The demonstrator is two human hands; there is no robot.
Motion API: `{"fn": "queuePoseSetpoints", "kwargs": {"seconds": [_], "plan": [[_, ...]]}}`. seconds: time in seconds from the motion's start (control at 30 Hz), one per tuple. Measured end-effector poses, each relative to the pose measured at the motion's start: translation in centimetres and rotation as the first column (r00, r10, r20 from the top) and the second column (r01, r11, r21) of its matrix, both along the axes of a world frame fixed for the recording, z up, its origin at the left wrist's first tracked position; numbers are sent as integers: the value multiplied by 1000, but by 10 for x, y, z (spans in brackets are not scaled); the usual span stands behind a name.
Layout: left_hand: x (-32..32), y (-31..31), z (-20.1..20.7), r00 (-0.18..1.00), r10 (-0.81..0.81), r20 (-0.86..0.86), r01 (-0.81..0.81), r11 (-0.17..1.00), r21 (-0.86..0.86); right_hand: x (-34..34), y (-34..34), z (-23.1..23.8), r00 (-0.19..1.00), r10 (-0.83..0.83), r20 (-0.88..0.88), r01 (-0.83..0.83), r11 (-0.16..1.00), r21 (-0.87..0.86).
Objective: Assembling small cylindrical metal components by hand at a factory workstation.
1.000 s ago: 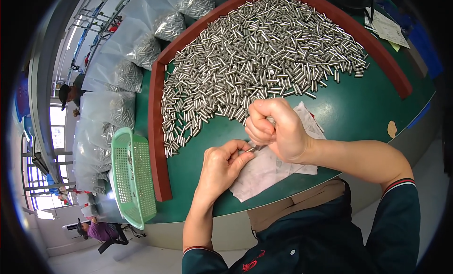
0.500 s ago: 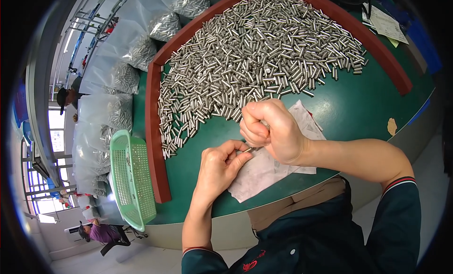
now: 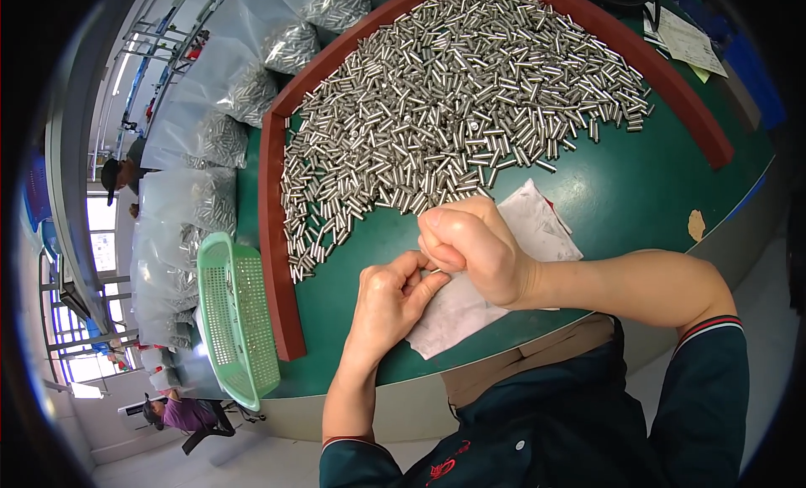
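My left hand [image 3: 386, 299] pinches a small metal pin [image 3: 436, 271] between thumb and forefinger; only a sliver of it shows. Right beside it, my right hand [image 3: 485, 251] is curled into a fist whose fingers come up against the left fingertips. What the fist holds, if anything, is hidden. Beneath both hands a stained white cloth [image 3: 449, 324] lies on the green table [image 3: 617, 194]. Beyond them spreads a large heap of short, shiny metal pins [image 3: 453, 93].
A dark red raised border [image 3: 273, 228] bends around the heap. Left of it stand a green perforated basket [image 3: 264, 337] and several clear bags of metal pins [image 3: 220, 139]. Papers [image 3: 684, 43] lie at the far right. Two other people [image 3: 186, 412] are in the left background.
My right fist has come down and slightly left, closing onto the fingertips of my left hand and covering more of the pin. The left hand has hardly moved.
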State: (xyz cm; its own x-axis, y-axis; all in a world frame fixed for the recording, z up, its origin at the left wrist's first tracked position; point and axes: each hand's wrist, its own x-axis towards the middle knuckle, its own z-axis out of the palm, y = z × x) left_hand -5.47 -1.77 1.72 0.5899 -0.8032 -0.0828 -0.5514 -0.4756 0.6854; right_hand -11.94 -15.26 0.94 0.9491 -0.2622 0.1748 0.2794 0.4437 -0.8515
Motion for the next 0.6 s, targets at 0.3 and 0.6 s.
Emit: {"fn": "queuePoseSetpoints", "kwargs": {"seconds": [0.3,0.6], "plan": [[15,14,-5,593,-167,-788,-349,828,-438,0,-18,2,994,104,-19,-92,941,324],[29,22,-9,197,-284,-938,-528,776,-345,0,-8,0,983,151,-103,-98,911,401]]}}
